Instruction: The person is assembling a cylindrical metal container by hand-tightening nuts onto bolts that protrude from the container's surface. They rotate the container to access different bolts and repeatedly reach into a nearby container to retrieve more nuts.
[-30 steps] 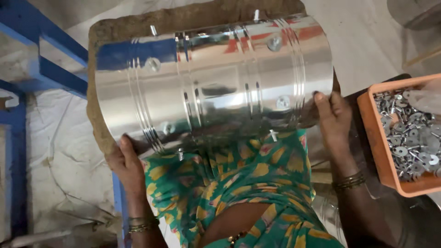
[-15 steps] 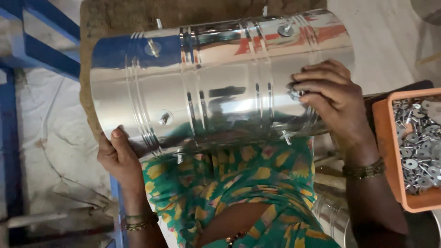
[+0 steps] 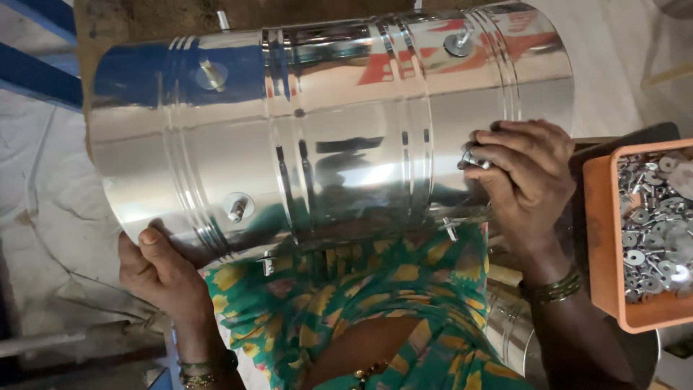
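Blue frame: at the far left we see blue metal bars [image 3: 40, 79] over a pale floor.
Left hand: our left hand [image 3: 162, 271] cups the near left rim of the drum, thumb laid flat on the metal, fingers curled under and out of sight; bangles [image 3: 198, 368] sit on the wrist.
Steel drum: the shiny steel drum [image 3: 332, 137] lies on its side across our lap, ribbed in bands, its far side resting against a brown block [image 3: 144, 18].
Studs: we count threaded studs with washers poking from the wall, one far left [image 3: 211, 74], one near left [image 3: 237, 208], one far right [image 3: 458, 42].
Cloth: green and yellow patterned cloth [image 3: 368, 296] shows just below the drum.
Right hand: our right hand [image 3: 523, 177] presses on the drum's right part, fingertips bunched, pinching a small metal fastener [image 3: 476, 160] against the wall.
Orange tray: at the far right an orange tray [image 3: 603, 238] holds a heap of washers and bolts [image 3: 650, 217], just beside our right wrist.
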